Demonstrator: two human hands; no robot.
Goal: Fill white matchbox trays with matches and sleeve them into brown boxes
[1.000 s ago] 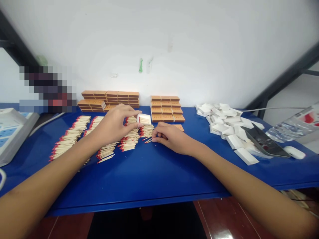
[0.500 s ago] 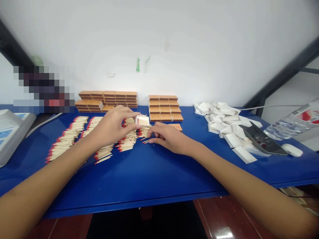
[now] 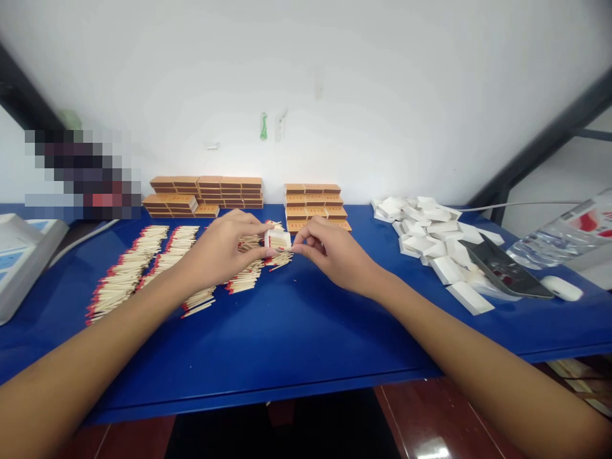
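Observation:
My left hand (image 3: 222, 248) grips a small white matchbox tray (image 3: 270, 237) by its left end, thumb in front and fingers behind. Pale matchsticks lie inside the tray, which is held tilted above the piles. At its right end, my right hand (image 3: 329, 254) has thumb and forefinger pinched together on what look like a few matches (image 3: 285, 249), partly hidden by the fingertips. Beneath and beside the tray lie heaps of red-tipped matches (image 3: 245, 279). More long rows of matches (image 3: 122, 274) stretch to the left, partly covered by my left forearm.
Orange-brown matchboxes (image 3: 205, 185) are stacked by the wall, with a second stack (image 3: 315, 209) right of them. A heap of white trays (image 3: 430, 229) lies at the right, near a dark tablet-like device (image 3: 507, 271), a white mouse (image 3: 561, 288) and a plastic bottle (image 3: 549, 236).
My right hand has risen from the loose matches on the table to the tray's right end. The tray has shifted slightly right and down in my left hand.

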